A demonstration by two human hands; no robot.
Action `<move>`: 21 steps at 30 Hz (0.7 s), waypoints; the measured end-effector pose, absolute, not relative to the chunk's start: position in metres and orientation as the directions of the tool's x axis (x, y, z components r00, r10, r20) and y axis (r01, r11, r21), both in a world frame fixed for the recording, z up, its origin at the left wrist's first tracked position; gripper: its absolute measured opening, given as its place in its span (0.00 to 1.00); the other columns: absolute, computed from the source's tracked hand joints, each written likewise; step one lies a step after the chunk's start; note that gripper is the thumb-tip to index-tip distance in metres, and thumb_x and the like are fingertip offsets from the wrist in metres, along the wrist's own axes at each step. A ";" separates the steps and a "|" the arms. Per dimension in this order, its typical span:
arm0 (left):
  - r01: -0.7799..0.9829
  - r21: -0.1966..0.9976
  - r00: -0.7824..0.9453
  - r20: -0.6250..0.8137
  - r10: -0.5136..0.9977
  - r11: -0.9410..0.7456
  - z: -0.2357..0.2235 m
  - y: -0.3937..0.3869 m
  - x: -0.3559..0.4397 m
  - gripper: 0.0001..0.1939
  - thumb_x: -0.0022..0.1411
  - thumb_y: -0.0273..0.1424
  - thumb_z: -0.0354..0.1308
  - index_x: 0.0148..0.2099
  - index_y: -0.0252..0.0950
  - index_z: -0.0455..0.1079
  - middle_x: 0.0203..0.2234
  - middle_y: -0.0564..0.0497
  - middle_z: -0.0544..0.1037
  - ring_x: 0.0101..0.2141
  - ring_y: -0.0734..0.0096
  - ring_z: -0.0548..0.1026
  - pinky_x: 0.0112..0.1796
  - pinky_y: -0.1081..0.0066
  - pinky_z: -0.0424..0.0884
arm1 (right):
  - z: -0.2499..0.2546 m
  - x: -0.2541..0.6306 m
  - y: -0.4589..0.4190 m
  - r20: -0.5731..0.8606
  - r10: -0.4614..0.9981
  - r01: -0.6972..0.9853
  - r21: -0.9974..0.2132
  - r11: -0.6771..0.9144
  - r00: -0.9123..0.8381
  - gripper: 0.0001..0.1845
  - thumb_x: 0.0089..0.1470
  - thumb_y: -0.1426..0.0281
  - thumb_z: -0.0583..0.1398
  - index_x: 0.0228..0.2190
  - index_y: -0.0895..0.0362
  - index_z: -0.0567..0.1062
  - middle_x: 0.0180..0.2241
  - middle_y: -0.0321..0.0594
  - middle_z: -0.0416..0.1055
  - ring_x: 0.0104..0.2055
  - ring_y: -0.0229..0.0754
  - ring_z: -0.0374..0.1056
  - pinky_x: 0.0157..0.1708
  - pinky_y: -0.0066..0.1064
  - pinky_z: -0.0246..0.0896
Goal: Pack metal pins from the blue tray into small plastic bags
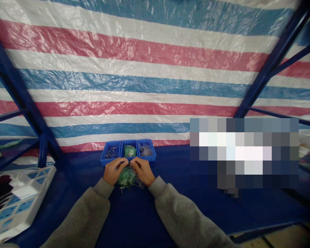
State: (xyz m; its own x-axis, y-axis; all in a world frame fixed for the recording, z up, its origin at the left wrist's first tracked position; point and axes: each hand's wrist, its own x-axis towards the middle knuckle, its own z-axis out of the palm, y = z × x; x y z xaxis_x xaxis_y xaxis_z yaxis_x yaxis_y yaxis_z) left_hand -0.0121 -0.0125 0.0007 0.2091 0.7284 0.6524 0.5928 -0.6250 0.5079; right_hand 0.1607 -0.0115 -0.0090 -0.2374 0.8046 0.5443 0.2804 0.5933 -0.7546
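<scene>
My left hand (113, 172) and my right hand (144, 171) meet over a loose pile of green plastic pieces and small metal pins (127, 179). Fingers and thumb are pinched together on each hand. A thin, shiny metal pin (127, 161) shows at the left fingertips. The right fingertips close on something too small to make out. Just beyond the hands stand three joined blue bins. Metal pins lie in the left bin (103, 156), green plastic pieces in the middle bin (129, 141) and pale, see-through pieces in the right bin (154, 156).
A white power strip (32, 210) with blue sockets and cables lies at the left of the dark blue table (134, 220). Blue metal posts (32, 106) frame both sides. A striped plastic sheet (144, 82) hangs behind. A blurred-out patch (244, 153) covers the right side.
</scene>
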 end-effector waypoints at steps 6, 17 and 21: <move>0.667 0.411 0.286 0.630 0.723 -0.622 0.007 -0.016 -0.009 0.17 0.64 0.34 0.47 0.24 0.34 0.64 0.17 0.54 0.68 0.20 0.78 0.66 0.25 0.77 0.61 | -0.010 0.160 -0.010 0.532 0.818 0.260 -0.776 0.574 -0.219 0.15 0.59 0.62 0.51 0.28 0.57 0.72 0.21 0.33 0.65 0.23 0.34 0.60 0.25 0.23 0.55; 0.644 0.436 0.257 0.650 0.715 -0.628 0.005 -0.016 -0.014 0.16 0.64 0.34 0.48 0.26 0.34 0.68 0.17 0.54 0.70 0.20 0.78 0.68 0.26 0.77 0.63 | -0.009 0.160 -0.011 0.556 0.805 0.244 -0.767 0.593 -0.209 0.16 0.59 0.63 0.52 0.25 0.58 0.70 0.18 0.32 0.63 0.22 0.33 0.59 0.26 0.23 0.54; 0.595 0.443 0.243 0.697 0.675 -0.671 0.006 -0.016 -0.012 0.10 0.62 0.33 0.51 0.36 0.34 0.72 0.28 0.49 0.76 0.26 0.75 0.72 0.31 0.75 0.67 | -0.009 0.160 -0.011 0.545 0.807 0.242 -0.771 0.588 -0.226 0.16 0.60 0.64 0.51 0.24 0.57 0.70 0.17 0.31 0.61 0.21 0.33 0.59 0.26 0.23 0.54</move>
